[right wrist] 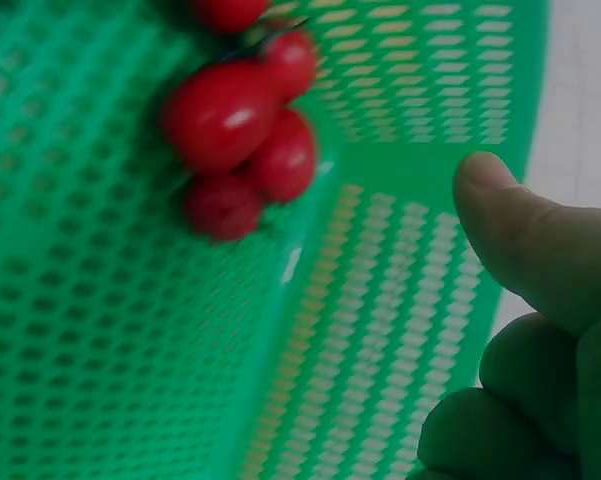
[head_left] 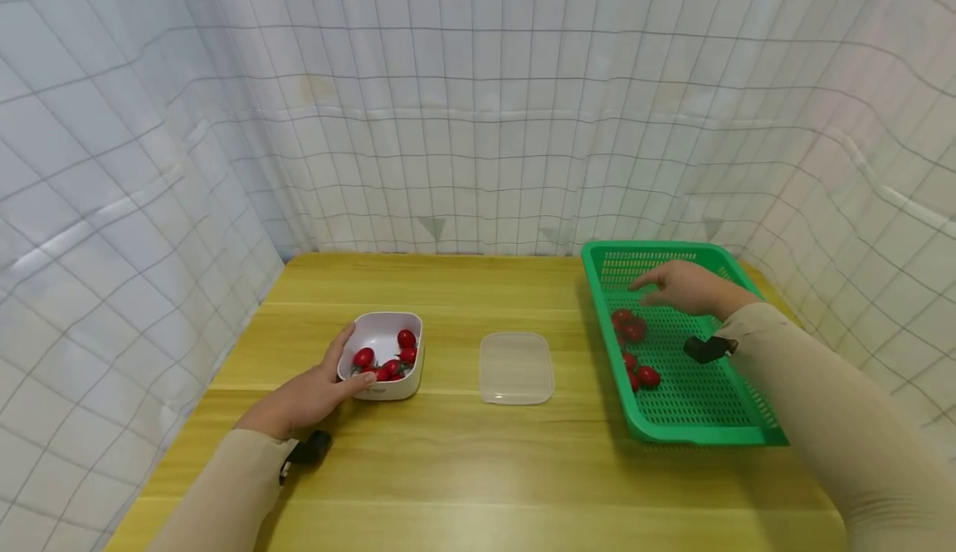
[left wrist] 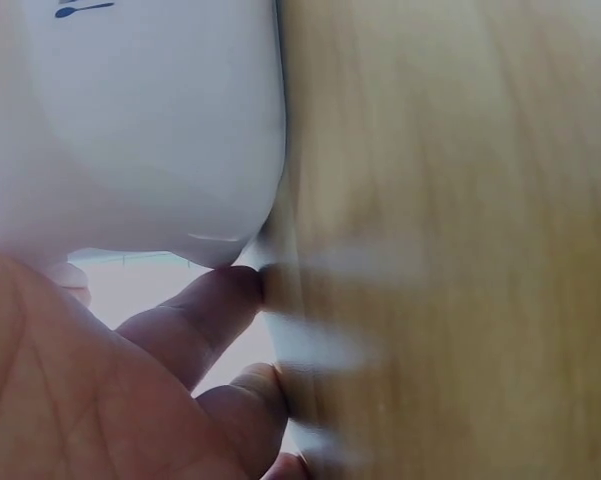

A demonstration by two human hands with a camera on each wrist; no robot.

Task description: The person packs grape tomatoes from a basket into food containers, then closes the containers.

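Note:
My left hand [head_left: 315, 393] grips a white square container [head_left: 410, 379] at its near left corner, thumb over the near rim and fingers along the left side. Inside the container lie several small red cherry tomatoes [head_left: 392, 366]. The left wrist view shows the container's white wall [left wrist: 150, 130] close to the palm, with the fingers bent beside it. Over a green basket [head_left: 635, 427] hovers my right hand [head_left: 683, 286], holding nothing, thumb and fingers apart. Below and left of it, several cherry tomatoes [head_left: 648, 377] rest along the basket's left side; the right wrist view shows a cluster of tomatoes [right wrist: 223, 115].
A clear, flat square lid [head_left: 515, 369] lies on the wooden table [head_left: 463, 469] between the container and the basket. White grid-patterned curtains [head_left: 478, 120] stand behind the table and at both sides. Dark wrist cameras are strapped at both sleeves.

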